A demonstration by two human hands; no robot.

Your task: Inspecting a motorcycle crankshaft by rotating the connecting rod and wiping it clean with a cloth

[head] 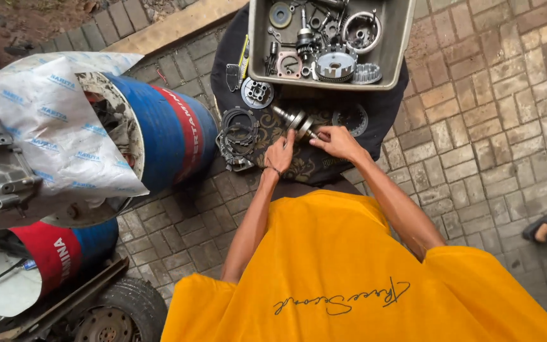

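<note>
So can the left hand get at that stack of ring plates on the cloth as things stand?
Probably yes. The left hand rests by the crankshaft on the dark cloth, and the stack of ring plates lies just to its left with nothing between them. The right hand is on the other side.

tray point(395, 44) top cut off (parts indistinct)

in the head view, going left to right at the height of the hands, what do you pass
white plastic sheet → blue drum → stack of metal rings → left hand → shaft held at its end → right hand → brick paving
</note>
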